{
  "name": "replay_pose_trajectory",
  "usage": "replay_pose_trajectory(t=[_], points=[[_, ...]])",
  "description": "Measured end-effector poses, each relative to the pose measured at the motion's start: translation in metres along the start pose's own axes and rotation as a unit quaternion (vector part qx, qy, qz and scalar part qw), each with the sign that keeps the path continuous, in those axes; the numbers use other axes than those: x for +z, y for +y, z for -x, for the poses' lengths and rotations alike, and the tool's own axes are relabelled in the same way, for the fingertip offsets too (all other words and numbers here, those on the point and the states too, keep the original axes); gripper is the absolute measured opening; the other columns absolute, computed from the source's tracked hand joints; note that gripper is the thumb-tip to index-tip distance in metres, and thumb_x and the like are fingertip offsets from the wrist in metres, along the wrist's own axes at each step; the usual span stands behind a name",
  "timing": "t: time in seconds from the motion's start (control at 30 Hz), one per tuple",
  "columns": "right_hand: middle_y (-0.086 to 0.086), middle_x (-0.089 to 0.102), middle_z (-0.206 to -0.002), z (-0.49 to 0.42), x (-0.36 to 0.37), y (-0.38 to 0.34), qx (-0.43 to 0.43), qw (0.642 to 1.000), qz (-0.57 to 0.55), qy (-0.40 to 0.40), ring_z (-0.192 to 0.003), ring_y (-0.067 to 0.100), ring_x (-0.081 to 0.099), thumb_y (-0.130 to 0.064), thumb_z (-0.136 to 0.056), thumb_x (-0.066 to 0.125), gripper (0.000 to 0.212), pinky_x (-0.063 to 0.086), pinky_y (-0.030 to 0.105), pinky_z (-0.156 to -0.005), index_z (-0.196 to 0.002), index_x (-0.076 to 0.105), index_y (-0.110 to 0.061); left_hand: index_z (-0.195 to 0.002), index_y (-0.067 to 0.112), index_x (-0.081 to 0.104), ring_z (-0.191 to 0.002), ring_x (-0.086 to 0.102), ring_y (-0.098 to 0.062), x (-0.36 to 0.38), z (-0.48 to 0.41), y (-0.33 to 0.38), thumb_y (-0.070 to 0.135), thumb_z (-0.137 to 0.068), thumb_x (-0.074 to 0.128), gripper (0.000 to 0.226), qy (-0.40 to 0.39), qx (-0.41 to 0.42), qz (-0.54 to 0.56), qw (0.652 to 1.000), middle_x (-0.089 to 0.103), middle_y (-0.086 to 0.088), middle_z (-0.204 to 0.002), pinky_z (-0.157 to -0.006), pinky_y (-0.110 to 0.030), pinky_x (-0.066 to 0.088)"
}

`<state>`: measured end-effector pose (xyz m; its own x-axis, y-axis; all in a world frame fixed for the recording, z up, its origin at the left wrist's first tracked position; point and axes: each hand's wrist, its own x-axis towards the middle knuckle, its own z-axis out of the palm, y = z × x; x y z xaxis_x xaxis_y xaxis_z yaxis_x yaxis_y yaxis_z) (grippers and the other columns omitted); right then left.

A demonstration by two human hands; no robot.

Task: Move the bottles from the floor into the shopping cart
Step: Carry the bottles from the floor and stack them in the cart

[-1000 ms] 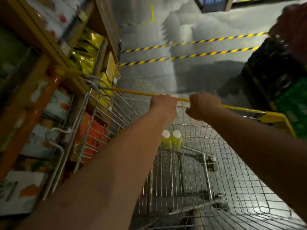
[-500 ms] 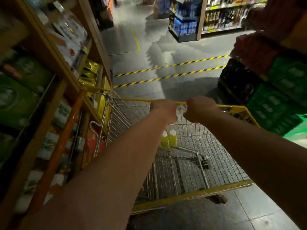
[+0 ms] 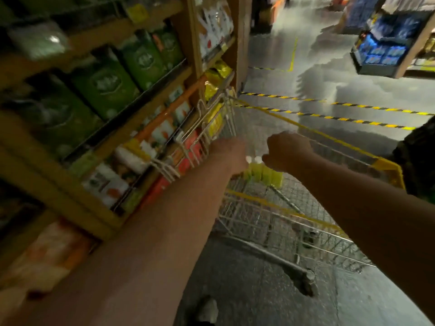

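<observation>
Inside shopping cart (image 3: 294, 222): bottles (image 3: 263, 175) unmoved; view swung left, blurrier.

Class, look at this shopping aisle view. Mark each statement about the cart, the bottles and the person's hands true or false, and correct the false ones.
1. Yellow bottles with white caps stand inside the wire shopping cart with yellow trim. True.
2. The wooden shelves of boxed goods are on the person's right. False: they are on the left.
3. Both the left hand and the right hand reach out at the cart's far yellow rim. True, though blur hides the grip.
4. The cart is piled to the top with goods. False: only the yellow bottles show in it.
5. Yellow-and-black striped tape crosses the floor beyond the cart. True.
</observation>
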<state>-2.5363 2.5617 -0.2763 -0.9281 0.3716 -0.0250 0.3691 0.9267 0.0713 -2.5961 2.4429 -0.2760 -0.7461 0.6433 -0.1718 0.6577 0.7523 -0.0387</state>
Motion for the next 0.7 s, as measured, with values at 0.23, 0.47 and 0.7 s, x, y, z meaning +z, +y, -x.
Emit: replay_pose_trajectory(t=[0.23, 0.47, 0.7], points=[[0.014, 0.058, -0.124, 0.087, -0.008, -0.112, -0.164, 0.986, 0.014, -0.018, -0.115, 0.033, 0.056, -0.030, -0.088, 0.053, 0.038, 0.046, 0.037, -0.090, -0.121, 0.056, -0.012, -0.094, 0.016, 0.062, -0.090, 0.063, -0.026, 0.021, 0.158, -0.059, 0.032, -0.092, 0.053, 0.019, 0.019, -0.151, 0.028, 0.988, 0.058, -0.003, -0.086, -0.066, -0.031, 0.042], [0.009, 0.058, -0.091, 0.228, -0.033, -0.251, -0.364, 0.931, 0.003, -0.005, -0.082, 0.024, 0.058, -0.029, -0.089, 0.052, 0.016, 0.042, 0.030, -0.063, -0.095, 0.056, -0.016, -0.114, 0.019, 0.060, -0.101, 0.060, -0.027, 0.052, 0.372, -0.107, 0.041, -0.090, 0.052, 0.034, -0.004, -0.360, 0.022, 0.933, 0.061, -0.005, -0.111, -0.068, -0.033, 0.043], [0.006, 0.059, -0.100, 0.432, -0.030, -0.343, -0.557, 0.830, 0.006, -0.005, -0.090, 0.026, 0.058, -0.035, -0.089, 0.053, 0.033, 0.042, 0.030, -0.069, -0.115, 0.059, -0.015, -0.119, 0.018, 0.058, -0.104, 0.060, -0.024, 0.084, 0.606, -0.083, 0.039, -0.090, 0.054, 0.036, -0.041, -0.556, 0.051, 0.828, 0.060, -0.003, -0.114, -0.072, -0.033, 0.044]])
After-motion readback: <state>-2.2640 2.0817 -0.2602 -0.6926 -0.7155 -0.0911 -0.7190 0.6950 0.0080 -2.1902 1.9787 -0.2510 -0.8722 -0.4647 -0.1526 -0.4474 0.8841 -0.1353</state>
